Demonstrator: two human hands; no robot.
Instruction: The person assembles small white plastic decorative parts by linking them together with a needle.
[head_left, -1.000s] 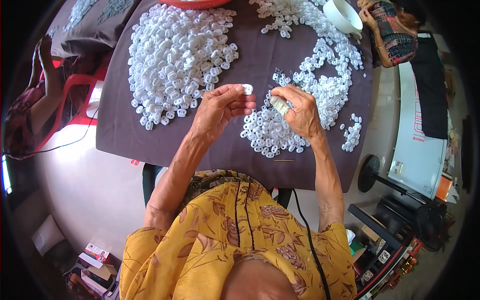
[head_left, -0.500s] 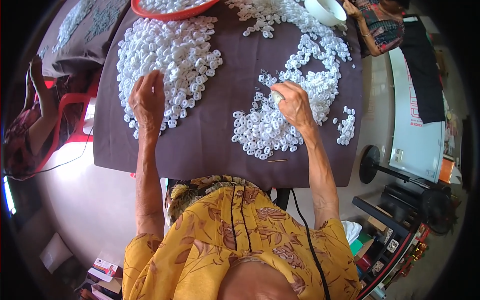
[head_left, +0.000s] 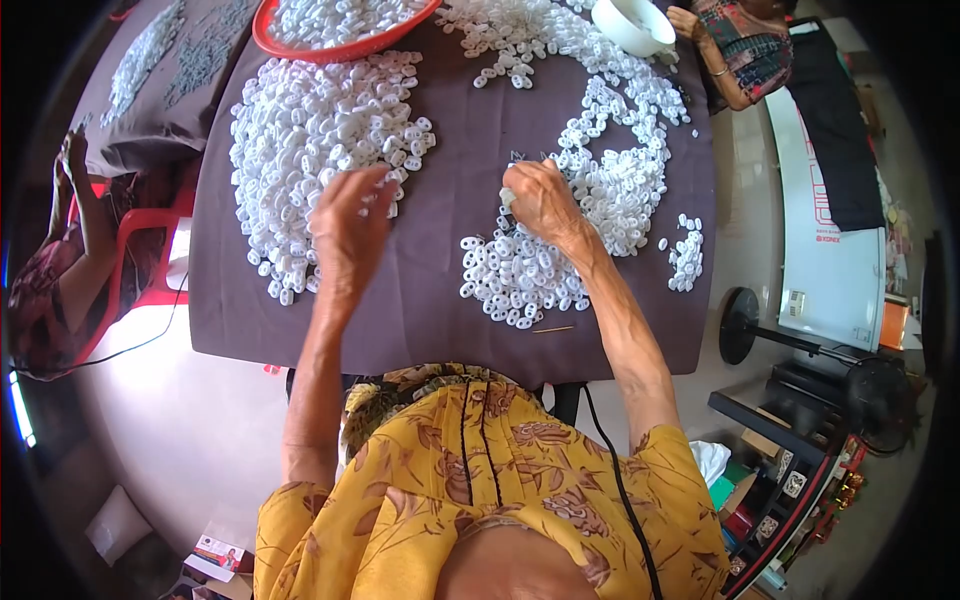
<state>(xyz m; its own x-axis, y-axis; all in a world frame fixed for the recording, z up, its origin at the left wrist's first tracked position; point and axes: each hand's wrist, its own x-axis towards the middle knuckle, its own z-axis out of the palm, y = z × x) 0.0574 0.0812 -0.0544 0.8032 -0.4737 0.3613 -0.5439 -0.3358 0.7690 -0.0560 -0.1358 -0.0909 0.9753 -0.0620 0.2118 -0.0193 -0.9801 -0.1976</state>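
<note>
My left hand, smeared by motion, is at the near right edge of a big heap of small white two-hole plastic pieces. Its fingers are closed, with white pieces showing at the fingertips. Over the inner edge of a second heap of the same pieces, my right hand is curled closed. Something whitish shows at its thumb, either a wrap or a held thing; what lies inside the fingers is hidden. Small dark metal pins lie just beyond that hand.
A red basin full of white pieces stands at the far left of the cloth-covered table. A white bowl is at the far right, beside another person's hand. A thin stick lies near the front edge.
My left hand has left the heap's middle, moving right and nearer, with white pieces now at its fingertips. My right hand has shifted left and slightly nearer.
</note>
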